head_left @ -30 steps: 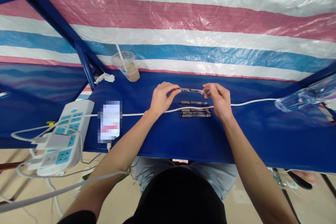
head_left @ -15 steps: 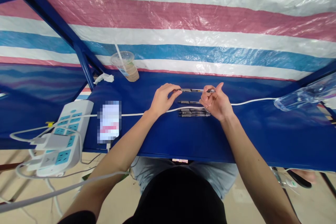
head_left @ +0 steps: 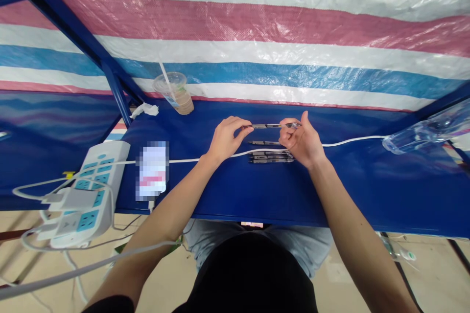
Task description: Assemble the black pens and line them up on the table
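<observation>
I hold a dark pen [head_left: 270, 126] level above the blue table [head_left: 235, 190], one end in each hand. My left hand [head_left: 225, 138] pinches its left end between thumb and fingers. My right hand [head_left: 303, 143] is curled round the right end, thumb raised. Just below the held pen, a single pen [head_left: 264, 143] lies on the table, and nearer me a small bunch of pens [head_left: 270, 157] lies side by side.
A white cable [head_left: 352, 142] runs across the table under my hands. A phone [head_left: 152, 170] and a white power strip [head_left: 86, 190] lie left. An iced drink cup [head_left: 174, 92] and crumpled tissue [head_left: 146, 109] stand at the back; a clear plastic bag [head_left: 429, 132] lies right.
My right hand has turned and curled tighter round the pen's right end, its thumb now raised. The left hand and the pens on the table have stayed put.
</observation>
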A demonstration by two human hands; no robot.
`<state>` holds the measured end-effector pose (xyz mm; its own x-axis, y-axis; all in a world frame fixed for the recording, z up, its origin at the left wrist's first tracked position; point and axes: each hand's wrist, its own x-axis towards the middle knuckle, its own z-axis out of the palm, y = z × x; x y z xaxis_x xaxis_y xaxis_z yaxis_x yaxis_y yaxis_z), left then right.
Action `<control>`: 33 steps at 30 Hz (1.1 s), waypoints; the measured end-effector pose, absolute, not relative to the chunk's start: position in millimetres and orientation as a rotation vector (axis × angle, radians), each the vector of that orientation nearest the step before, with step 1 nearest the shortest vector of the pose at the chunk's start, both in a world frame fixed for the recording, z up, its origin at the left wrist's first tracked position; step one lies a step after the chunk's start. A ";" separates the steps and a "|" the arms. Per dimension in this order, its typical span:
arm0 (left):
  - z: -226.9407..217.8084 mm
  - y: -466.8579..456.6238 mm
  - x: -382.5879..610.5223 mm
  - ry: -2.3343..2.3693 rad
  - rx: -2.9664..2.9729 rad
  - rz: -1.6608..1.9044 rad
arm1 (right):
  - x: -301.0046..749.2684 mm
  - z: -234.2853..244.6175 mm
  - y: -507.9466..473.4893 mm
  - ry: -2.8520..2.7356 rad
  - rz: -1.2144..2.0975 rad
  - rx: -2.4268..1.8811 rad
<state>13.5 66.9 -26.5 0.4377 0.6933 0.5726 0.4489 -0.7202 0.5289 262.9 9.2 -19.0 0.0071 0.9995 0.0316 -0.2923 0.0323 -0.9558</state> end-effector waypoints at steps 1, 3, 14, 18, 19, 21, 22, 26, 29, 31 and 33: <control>-27.2 67.7 13.3 0.999 2.400 1.146 | 264.2 -21.7 9.8 -1.064 1.224 -1.022; -28.2 68.8 13.0 1.051 2.410 1.084 | 267.5 -28.4 11.3 -1.238 0.949 -1.173; -26.1 71.5 13.7 1.163 2.466 0.556 | 283.3 -53.9 20.1 -1.923 0.200 -1.422; -28.6 72.5 13.1 1.139 2.474 0.544 | 285.1 -57.6 20.8 -1.959 0.203 -1.440; -29.3 72.6 12.8 1.130 2.477 0.544 | 285.3 -57.9 20.8 -1.966 0.211 -1.437; -30.5 72.7 12.2 1.105 2.492 0.532 | 285.3 -58.0 20.4 -1.988 0.235 -1.416; -30.9 72.6 12.1 1.094 2.501 0.521 | 285.1 -57.7 20.2 -2.005 0.252 -1.403; -31.6 72.2 12.6 1.090 2.508 0.496 | 283.0 -56.1 19.0 -2.054 0.304 -1.385; -32.7 72.0 13.7 1.077 2.492 0.523 | 281.3 -55.6 18.6 -2.057 0.314 -1.380; -33.8 72.2 14.1 1.069 2.489 0.536 | 280.7 -56.0 18.7 -2.052 0.304 -1.371; -34.8 72.4 14.1 1.066 2.494 0.539 | 280.4 -56.7 18.8 -2.049 0.292 -1.365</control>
<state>14.1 72.4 -34.8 0.6400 0.7425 0.1975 0.5991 -0.6432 0.4768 280.4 18.8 -56.7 -0.2464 0.8864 0.3918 0.7414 0.4328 -0.5129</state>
